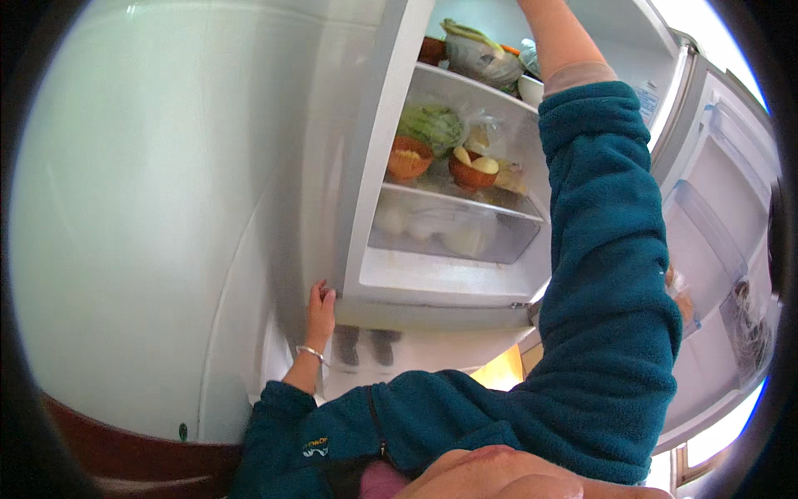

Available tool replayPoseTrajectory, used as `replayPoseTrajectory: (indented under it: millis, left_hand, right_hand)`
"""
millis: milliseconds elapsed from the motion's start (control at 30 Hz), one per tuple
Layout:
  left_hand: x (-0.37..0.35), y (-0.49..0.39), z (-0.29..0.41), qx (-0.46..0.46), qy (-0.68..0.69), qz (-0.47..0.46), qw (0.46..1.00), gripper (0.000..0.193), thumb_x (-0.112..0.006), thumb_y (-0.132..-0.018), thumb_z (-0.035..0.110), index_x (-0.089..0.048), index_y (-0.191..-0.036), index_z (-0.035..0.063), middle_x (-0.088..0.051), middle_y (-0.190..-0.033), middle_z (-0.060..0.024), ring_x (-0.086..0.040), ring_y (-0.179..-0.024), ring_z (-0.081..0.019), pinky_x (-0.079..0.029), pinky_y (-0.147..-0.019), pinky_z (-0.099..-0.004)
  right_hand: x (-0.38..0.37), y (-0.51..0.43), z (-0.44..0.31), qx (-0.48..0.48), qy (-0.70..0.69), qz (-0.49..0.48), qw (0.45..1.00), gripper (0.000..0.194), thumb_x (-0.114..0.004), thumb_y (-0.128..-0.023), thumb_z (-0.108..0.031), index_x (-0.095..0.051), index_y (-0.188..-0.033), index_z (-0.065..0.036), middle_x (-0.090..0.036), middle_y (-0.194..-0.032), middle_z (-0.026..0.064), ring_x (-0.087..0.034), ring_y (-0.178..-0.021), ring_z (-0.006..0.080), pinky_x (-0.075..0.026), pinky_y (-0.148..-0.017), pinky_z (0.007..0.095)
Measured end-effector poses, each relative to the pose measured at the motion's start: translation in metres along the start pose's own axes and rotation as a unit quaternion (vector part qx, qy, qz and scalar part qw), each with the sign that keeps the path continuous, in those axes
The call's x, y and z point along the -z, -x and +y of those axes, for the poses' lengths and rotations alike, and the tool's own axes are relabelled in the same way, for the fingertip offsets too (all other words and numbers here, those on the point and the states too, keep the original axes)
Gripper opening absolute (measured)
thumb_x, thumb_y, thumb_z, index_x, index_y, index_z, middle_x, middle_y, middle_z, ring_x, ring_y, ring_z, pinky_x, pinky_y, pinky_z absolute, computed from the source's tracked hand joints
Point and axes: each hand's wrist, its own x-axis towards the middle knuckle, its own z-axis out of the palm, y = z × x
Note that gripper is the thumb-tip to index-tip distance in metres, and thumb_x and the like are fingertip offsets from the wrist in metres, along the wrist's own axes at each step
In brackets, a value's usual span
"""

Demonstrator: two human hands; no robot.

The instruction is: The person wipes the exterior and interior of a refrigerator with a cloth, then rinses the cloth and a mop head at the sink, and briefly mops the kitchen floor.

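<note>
My left hand (322, 309) touches the lower left corner of an open refrigerator (399, 284), fingers bent at its edge. Whether it grips there I cannot tell. My right arm reaches up into the top compartment, and that hand is beyond the upper edge of view. Beside the right forearm, the upper shelf (480, 82) carries a plastic bag of vegetables (483, 59) and a white bowl (531, 92). Below are wrapped leafy greens (430, 125), a brown bowl (408, 163) with pale pieces, and another brown bowl (467, 176) with pale, peeled-looking pieces.
A clear drawer (499, 246) with pale round items sits at the compartment's bottom. The refrigerator door (704, 150) stands swung out on the right, with clear bins (707, 227) and bagged things. A smooth pale panel (137, 218) fills the left side.
</note>
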Motion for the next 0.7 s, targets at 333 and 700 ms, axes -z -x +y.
replayPoseTrajectory:
  millis: [333,700]
  left_hand:
    - [0.002,-0.003,-0.003,-0.005,0.000,-0.008,1.000,0.039,-0.054,-0.096,0.025,-0.051,-0.128,0.0013,-0.063,-0.106,-0.0143,-0.059,-0.095,-0.0231,-0.046,-0.089,-0.0345]
    - [0.004,-0.006,0.003,-0.043,-0.081,0.050,0.994,0.034,-0.054,-0.094,0.022,-0.057,-0.118,-0.0021,-0.065,-0.107,-0.0177,-0.062,-0.099,-0.0290,-0.047,-0.089,-0.0372]
  right_hand:
    - [0.045,0.069,-0.088,0.214,-0.086,-0.034,0.973,0.037,-0.053,-0.086,0.000,-0.054,-0.123,-0.002,-0.053,-0.128,0.0185,-0.048,-0.124,0.0363,-0.039,-0.106,0.0487]
    - [0.112,0.362,-0.254,0.292,-0.258,-0.304,0.870,0.037,-0.056,-0.083,-0.022,-0.059,-0.114,-0.002,-0.056,-0.126,0.0142,-0.050,-0.120,0.0249,-0.037,-0.102,0.0385]
